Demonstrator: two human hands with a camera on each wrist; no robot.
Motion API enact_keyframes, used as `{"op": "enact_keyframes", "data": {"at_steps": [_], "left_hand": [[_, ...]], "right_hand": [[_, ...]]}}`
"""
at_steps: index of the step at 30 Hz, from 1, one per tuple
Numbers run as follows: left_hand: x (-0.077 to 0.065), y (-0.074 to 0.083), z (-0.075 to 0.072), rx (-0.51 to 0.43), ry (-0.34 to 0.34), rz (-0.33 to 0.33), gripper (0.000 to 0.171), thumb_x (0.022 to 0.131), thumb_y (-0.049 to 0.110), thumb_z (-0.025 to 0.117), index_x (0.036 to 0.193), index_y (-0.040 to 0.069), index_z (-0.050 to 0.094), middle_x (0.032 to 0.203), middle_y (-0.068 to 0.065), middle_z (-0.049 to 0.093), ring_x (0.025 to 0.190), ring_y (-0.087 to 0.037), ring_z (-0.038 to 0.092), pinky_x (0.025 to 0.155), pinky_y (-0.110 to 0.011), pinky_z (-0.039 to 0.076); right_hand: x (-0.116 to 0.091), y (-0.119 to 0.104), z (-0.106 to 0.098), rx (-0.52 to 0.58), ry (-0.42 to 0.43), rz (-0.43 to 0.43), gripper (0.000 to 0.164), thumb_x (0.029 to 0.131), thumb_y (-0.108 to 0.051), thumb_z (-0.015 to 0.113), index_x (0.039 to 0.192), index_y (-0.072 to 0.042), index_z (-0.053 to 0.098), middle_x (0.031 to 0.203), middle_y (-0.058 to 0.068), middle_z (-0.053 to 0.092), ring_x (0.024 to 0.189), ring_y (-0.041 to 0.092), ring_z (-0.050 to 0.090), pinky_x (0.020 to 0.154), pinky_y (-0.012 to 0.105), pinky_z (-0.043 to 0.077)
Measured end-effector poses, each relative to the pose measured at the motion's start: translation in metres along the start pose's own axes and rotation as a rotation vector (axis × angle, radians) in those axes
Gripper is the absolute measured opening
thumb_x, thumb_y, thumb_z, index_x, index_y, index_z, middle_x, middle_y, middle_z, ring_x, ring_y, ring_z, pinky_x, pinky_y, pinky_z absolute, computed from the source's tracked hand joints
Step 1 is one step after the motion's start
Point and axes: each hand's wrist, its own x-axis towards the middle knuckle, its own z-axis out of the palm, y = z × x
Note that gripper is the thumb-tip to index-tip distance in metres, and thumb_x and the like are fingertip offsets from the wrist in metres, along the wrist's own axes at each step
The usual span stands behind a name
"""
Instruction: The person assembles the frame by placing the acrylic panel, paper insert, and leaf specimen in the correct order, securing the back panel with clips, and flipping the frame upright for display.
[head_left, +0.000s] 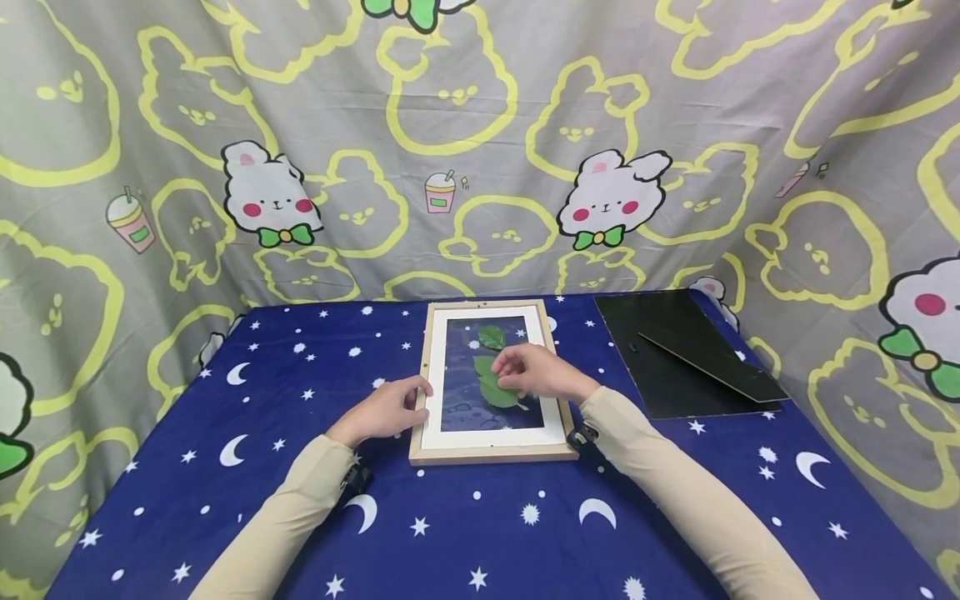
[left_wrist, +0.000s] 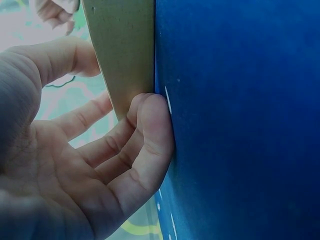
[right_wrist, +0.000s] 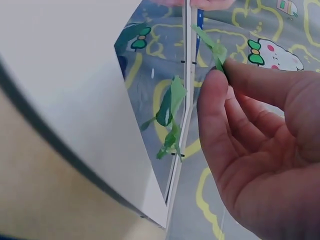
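A light wooden picture frame point(head_left: 493, 455) with a white mat point(head_left: 432, 417) lies on the table. My left hand point(head_left: 386, 408) grips its left side; in the left wrist view, the thumb point(left_wrist: 82, 57) meets the upper edge while other fingers curl against the outer side. Over the frame's centre, my right hand point(head_left: 543, 371) pinches a green leaf point(right_wrist: 217, 52) between thumb and index finger. A small leaf point(head_left: 492, 337) lies on the dark, reflective panel point(head_left: 465, 412) inside the mat, beyond that hand. Leaf shape with a stem point(head_left: 501, 395) shows below the right fingers, partly covered by them.
Black backing board point(head_left: 656, 392) lies at the table's right, with a narrow stand flap point(head_left: 712, 367) angled across it. Blue cloth point(head_left: 450, 542) with stars and moons covers the table. A patterned grey curtain point(head_left: 495, 250) hangs behind and along both sides.
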Motion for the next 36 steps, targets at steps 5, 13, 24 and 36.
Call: {"op": "enact_keyframes", "data": {"at_steps": [5, 13, 24, 36], "left_hand": [[0.000, -0.001, 0.000, 0.009, 0.002, 0.005, 0.026, 0.093, 0.012, 0.068, 0.118, 0.008, 0.062, 0.074, -0.002, 0.055, 0.051, -0.013, 0.051, 0.051, -0.029, 0.042], [-0.001, 0.000, -0.001, -0.002, 0.000, -0.016, 0.026, 0.093, 0.011, 0.068, 0.119, 0.009, 0.062, 0.074, -0.002, 0.055, 0.051, -0.014, 0.051, 0.052, -0.031, 0.043], [0.001, 0.001, 0.000, 0.002, -0.002, 0.000, 0.027, 0.093, 0.011, 0.068, 0.118, 0.008, 0.062, 0.076, -0.002, 0.056, 0.051, -0.013, 0.051, 0.052, -0.030, 0.043], [0.001, 0.002, -0.001, 0.004, -0.008, -0.012, 0.026, 0.093, 0.011, 0.067, 0.118, 0.006, 0.062, 0.076, -0.003, 0.057, 0.051, -0.013, 0.052, 0.051, -0.029, 0.043]], "right_hand": [[0.003, -0.004, 0.005, -0.030, -0.055, -0.007, 0.015, 0.098, -0.006, 0.067, 0.113, -0.004, 0.067, 0.097, 0.005, 0.069, 0.078, 0.014, 0.066, 0.068, 0.030, 0.058], [0.009, -0.006, 0.009, -0.102, -0.095, -0.022, 0.014, 0.095, -0.002, 0.068, 0.109, -0.005, 0.068, 0.093, 0.004, 0.068, 0.076, 0.014, 0.065, 0.065, 0.029, 0.058], [0.011, -0.007, 0.005, -0.143, -0.082, 0.009, 0.015, 0.098, -0.009, 0.068, 0.112, -0.004, 0.070, 0.098, 0.005, 0.073, 0.077, 0.014, 0.068, 0.069, 0.028, 0.059], [-0.002, -0.007, -0.008, -0.139, 0.004, 0.000, 0.023, 0.099, -0.018, 0.069, 0.117, -0.004, 0.071, 0.106, 0.003, 0.074, 0.093, 0.018, 0.070, 0.076, 0.033, 0.057]]}}
